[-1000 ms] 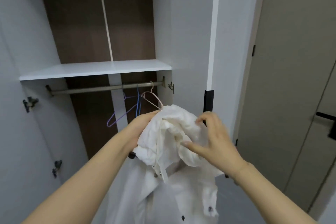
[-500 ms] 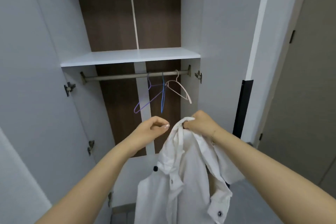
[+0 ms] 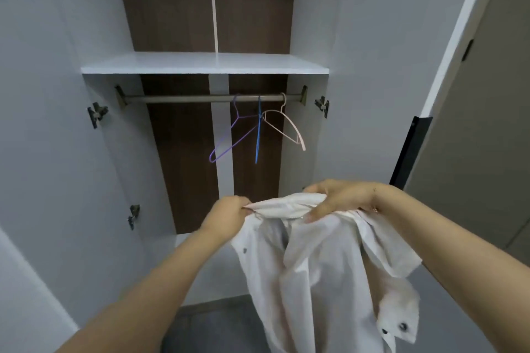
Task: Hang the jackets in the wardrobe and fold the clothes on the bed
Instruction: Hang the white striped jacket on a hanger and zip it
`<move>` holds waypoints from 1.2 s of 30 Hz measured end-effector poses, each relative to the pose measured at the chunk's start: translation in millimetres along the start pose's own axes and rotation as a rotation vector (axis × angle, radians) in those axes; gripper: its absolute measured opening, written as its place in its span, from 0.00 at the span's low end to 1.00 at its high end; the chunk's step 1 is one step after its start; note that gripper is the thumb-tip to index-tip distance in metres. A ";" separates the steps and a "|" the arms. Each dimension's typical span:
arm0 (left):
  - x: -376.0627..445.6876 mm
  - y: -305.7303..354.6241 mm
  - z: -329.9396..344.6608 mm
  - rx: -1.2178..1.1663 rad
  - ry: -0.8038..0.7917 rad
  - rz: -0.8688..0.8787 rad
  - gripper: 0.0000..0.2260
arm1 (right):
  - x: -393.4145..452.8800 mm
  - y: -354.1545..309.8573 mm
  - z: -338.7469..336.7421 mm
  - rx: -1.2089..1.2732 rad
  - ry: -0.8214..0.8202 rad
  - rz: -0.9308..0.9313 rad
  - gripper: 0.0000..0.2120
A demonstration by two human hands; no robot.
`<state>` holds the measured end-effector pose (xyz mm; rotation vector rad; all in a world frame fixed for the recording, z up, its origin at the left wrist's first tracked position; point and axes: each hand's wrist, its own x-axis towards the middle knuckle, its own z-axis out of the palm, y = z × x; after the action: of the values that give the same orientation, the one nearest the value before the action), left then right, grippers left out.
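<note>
A white jacket (image 3: pixel 315 272) with dark buttons hangs from both my hands in front of the open wardrobe. My left hand (image 3: pixel 226 216) pinches the left end of its collar. My right hand (image 3: pixel 341 199) grips the bunched collar at the right. Above them, a metal rail (image 3: pixel 200 98) carries three empty wire hangers: a purple hanger (image 3: pixel 229 137), a blue hanger (image 3: pixel 259 135) and a pink hanger (image 3: pixel 286 126).
A white shelf (image 3: pixel 205 63) sits just above the rail. The wardrobe's white door panels (image 3: pixel 43 129) stand open at left and right, with hinges on the side walls. A beige door (image 3: pixel 487 123) is at the far right. Grey floor (image 3: pixel 218 329) shows below.
My left hand, which held nothing half a second ago, now pinches the collar. The two hands have spread the collar apart. The view has shifted to face the wardrobe more squarely.
</note>
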<state>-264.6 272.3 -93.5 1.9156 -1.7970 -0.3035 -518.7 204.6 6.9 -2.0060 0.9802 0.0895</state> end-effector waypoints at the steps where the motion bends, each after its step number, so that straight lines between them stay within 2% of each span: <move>1: 5.4 -3.8 -12.6 -0.041 -0.029 0.035 0.10 | -0.9 2.4 0.2 0.051 0.004 -0.040 0.14; 3: 17.2 -8.0 -38.0 -0.106 0.002 0.111 0.12 | -0.6 0.8 0.1 0.154 0.108 -0.102 0.10; 6: 34.0 -14.0 -59.7 -0.110 0.272 0.196 0.07 | 6.8 -6.8 2.2 0.360 0.238 -0.152 0.18; 8: 36.5 -16.5 -59.7 -0.329 0.424 0.119 0.05 | 16.0 -16.1 7.5 0.477 0.308 -0.192 0.22; 9: 35.8 -17.4 -55.6 -0.490 0.443 0.056 0.05 | 20.5 -20.8 10.6 0.525 0.330 -0.209 0.22; 11: 30.7 -20.5 -45.2 -0.782 0.322 -0.145 0.16 | 32.2 -33.8 17.3 0.581 0.345 -0.241 0.23; 13: 23.8 -27.8 -37.1 -0.950 0.073 -0.369 0.29 | 44.4 -46.6 24.6 0.616 0.349 -0.260 0.23; 14: 20.6 -35.3 -32.7 -1.020 -0.037 -0.396 0.34 | 50.0 -52.1 27.6 0.632 0.354 -0.254 0.22; 16: 15.0 -52.3 -29.4 -1.192 -0.173 -0.296 0.30 | 59.9 -58.0 31.9 0.642 0.362 -0.229 0.22; 18: 14.3 -66.4 -40.8 -1.299 -0.121 -0.246 0.22 | 68.6 -59.9 35.4 0.647 0.374 -0.214 0.21; 21: 28.0 -84.9 -71.2 -1.295 0.087 -0.272 0.15 | 83.4 -62.9 42.4 0.689 0.427 -0.205 0.17; 25: 49.3 -104.3 -108.6 -0.893 0.315 -0.150 0.08 | 112.3 -69.5 51.1 0.692 0.483 -0.207 0.13; 27: 54.5 -110.7 -121.0 -0.909 0.306 -0.150 0.07 | 127.5 -76.1 49.3 0.635 0.505 -0.178 0.17; 29: 60.4 -117.2 -128.4 -1.071 0.215 -0.212 0.11 | 147.9 -84.2 45.1 0.548 0.522 -0.147 0.22; 31: 67.0 -123.5 -132.1 -1.183 0.146 -0.266 0.17 | 171.5 -90.7 41.0 0.495 0.501 -0.134 0.21; 33: 78.5 -130.3 -133.7 -1.193 0.144 -0.307 0.24 | 199.5 -90.8 32.2 0.463 0.467 -0.128 0.21; 36: 103.1 -136.5 -134.2 -1.151 0.184 -0.386 0.29 | 242.4 -88.8 9.3 0.395 0.426 -0.135 0.10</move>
<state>-70.3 199.6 -28.8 1.3120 -0.7597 -0.9918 -290.4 91.9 -36.4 -1.7448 1.0230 -0.5840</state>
